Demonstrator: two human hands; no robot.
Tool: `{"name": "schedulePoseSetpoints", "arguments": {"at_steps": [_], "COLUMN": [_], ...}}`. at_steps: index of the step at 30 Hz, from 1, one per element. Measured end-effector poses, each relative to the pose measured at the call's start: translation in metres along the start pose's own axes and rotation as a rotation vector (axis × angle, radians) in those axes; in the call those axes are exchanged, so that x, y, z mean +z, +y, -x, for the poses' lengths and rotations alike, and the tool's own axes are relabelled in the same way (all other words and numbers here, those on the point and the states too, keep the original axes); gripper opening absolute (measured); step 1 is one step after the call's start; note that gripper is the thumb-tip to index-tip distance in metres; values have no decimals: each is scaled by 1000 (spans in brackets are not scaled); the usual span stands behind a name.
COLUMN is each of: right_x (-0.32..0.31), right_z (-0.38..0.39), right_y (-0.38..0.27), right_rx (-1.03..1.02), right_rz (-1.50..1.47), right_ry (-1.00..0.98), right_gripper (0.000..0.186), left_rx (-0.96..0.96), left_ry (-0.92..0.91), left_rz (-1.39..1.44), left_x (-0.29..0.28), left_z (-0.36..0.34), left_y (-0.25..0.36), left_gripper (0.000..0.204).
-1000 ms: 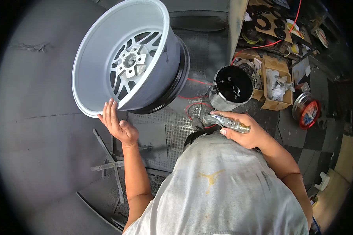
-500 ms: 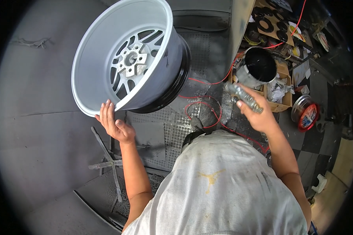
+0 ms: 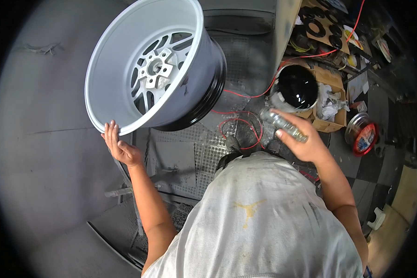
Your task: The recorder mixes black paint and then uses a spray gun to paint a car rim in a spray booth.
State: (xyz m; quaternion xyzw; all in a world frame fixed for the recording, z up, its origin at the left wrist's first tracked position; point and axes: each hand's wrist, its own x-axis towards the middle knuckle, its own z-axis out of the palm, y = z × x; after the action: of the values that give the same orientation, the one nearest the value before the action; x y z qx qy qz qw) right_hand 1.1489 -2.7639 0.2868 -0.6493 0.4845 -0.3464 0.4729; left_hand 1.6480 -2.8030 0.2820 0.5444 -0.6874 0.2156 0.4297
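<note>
A large silver-white wheel rim (image 3: 97, 83) stands tilted at upper left, its hollow inner side and spoked hub facing me. Toward its far right, the outer barrel turns glossy black. My left hand (image 3: 120, 144) rests stretched fingers against the rim's lower lip, thumb held away from it. In my right hand (image 3: 306, 139) is a paint-stained metal spray gun (image 3: 282, 124), its front end turned left toward the wheel, with a gap between them. On top of the gun sits an open metal cup (image 3: 279, 99) with shiny black liquid inside. My right palm hides the gun's handle.
A red hose (image 3: 245, 96) loops over the floor near my foot. At right stand a cardboard box (image 3: 331, 125) with crumpled paper and a red-and-silver round can (image 3: 366, 139). Grey sheeting (image 3: 46, 106) lines the left side; a grey stand (image 3: 118, 191) is below the wheel.
My left hand has moved left along the rim's lip, and the wheel has turned slightly. The spray gun has shifted a little lower and its cup has tipped, showing more glossy black liquid.
</note>
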Motion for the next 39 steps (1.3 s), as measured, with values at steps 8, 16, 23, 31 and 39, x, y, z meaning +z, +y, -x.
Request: {"name": "schedulePoseSetpoints", "arguments": {"at_steps": [8,16,23,31,39], "right_x": [-20,9,-9,-12,19], "right_z": [1,17,-12,-23,7], "right_y": [-9,-29,-20,-13,-15], "right_rx": [69,94,-14,116,132], "right_rz": [-40,-247,4,-99,-182], "right_ry": [140,-273,37,88,-279], "right_gripper": [48,50,48,47,48], "left_rx": [-130,-39,-76,-62,-53], "left_ry": [-28,-158,-97,-39,-21], "left_rz": [-110,-23,34,48,44], "left_x": [-12,15,8,3,-3], "left_z": [-7,-1,-4,3,5], "left_y": [16,98,75,44,14], "left_gripper": [63,73,68,64,62]}}
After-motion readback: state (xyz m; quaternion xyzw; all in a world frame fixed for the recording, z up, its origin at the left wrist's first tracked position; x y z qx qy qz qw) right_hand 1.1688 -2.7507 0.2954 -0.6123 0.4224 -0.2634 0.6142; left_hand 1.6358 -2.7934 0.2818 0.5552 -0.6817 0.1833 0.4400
